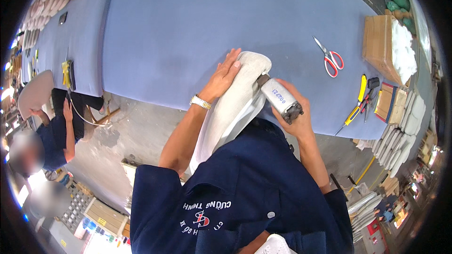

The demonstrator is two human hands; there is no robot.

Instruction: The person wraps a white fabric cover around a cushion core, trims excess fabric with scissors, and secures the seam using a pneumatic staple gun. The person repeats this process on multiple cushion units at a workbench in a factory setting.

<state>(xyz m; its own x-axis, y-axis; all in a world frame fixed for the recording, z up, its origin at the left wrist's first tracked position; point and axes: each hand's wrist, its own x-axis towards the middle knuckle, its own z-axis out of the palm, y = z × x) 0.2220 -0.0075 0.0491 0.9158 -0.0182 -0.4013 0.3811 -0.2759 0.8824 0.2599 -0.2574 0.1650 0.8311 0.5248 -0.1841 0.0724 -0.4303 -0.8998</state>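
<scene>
At the centre of the frame, the upholstered cushion (245,75) is standing tilted at the near edge of the blue-topped table (188,28), its pale underside facing right and its lower end reaching toward the person's body. The left hand (225,79) is lying unclenched along the cushion's left side, fingers extended, while the right hand (300,108) is grasping a pale cylindrical tool (281,98), whose dark nose is meeting the cushion's right side near its top. Red-handled scissors (330,59) are lying at upper right, near an open cardboard box (378,42), and a seated co-worker (54,143) is holding a cushion at far left.
</scene>
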